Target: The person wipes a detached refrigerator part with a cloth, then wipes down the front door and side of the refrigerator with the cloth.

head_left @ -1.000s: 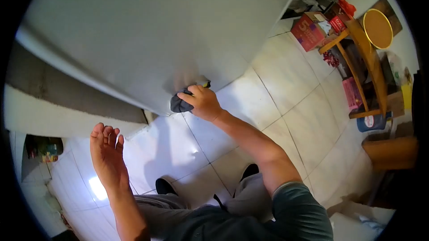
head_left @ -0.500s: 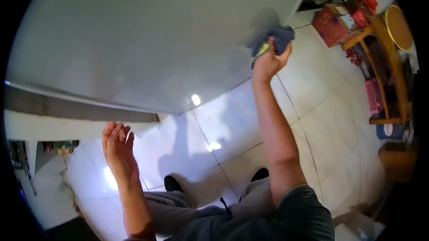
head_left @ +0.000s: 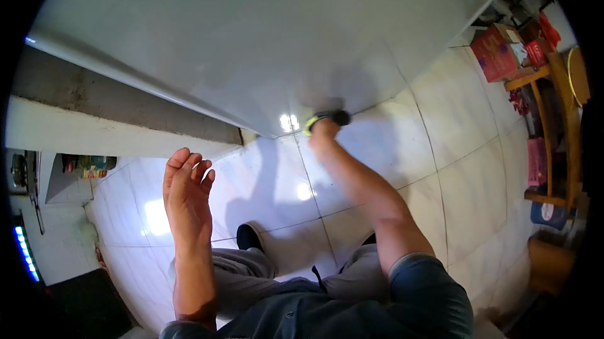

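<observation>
My right hand (head_left: 324, 131) grips a dark grey cloth (head_left: 340, 116) with a yellow-green part showing at its left side. The cloth rests against the lower part of a large glossy grey panel (head_left: 226, 37), beside a bright light reflection. Most of the right fingers are hidden by the cloth or turned away. My left hand (head_left: 189, 191) is raised over the floor, palm up, fingers loosely curled and apart with nothing in them. It is near the pale ledge below the panel and touches nothing.
White floor tiles (head_left: 406, 150) lie below, with my shoe (head_left: 250, 236) on them. At the right stand a red cardboard box (head_left: 495, 54) and a wooden frame (head_left: 553, 131). A pale ledge (head_left: 119, 128) runs along the left.
My right hand has swept the cloth left and down across the panel, toward the light reflection. My left hand has shifted slightly right and up. The view has turned a little.
</observation>
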Demonstrator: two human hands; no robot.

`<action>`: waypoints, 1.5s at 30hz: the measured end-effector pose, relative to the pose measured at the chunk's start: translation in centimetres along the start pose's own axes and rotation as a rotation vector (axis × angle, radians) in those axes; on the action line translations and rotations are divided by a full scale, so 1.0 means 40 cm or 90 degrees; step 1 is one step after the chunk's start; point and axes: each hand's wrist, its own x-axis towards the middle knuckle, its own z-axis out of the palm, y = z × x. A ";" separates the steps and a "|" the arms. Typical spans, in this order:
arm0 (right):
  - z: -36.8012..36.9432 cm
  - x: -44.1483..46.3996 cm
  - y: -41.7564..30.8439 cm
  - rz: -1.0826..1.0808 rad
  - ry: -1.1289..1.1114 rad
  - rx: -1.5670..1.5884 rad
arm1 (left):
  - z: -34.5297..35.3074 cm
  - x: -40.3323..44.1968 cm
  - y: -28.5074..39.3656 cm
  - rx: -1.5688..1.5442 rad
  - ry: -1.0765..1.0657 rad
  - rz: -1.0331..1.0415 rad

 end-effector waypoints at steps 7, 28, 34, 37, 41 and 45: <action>0.056 -0.384 0.081 0.455 -0.527 0.022 | -0.005 -0.018 0.026 -0.053 -0.073 -0.043; -0.017 -0.487 -0.097 0.289 -0.731 -0.148 | -0.058 -0.009 -0.023 0.109 -0.047 -0.064; -0.102 -0.750 -0.202 -0.487 -0.920 -0.544 | -0.002 -0.022 -0.037 0.138 -0.164 0.098; -0.097 -0.766 -0.230 -0.416 -1.036 -0.542 | -0.010 -0.015 -0.012 0.121 -0.118 0.158; -0.108 -0.843 -0.273 -0.443 -1.091 -0.544 | -0.001 -0.028 0.007 0.113 -0.125 0.178; -0.126 -0.890 -0.340 -0.482 -1.046 -0.571 | -0.011 0.002 0.093 0.069 -0.097 0.182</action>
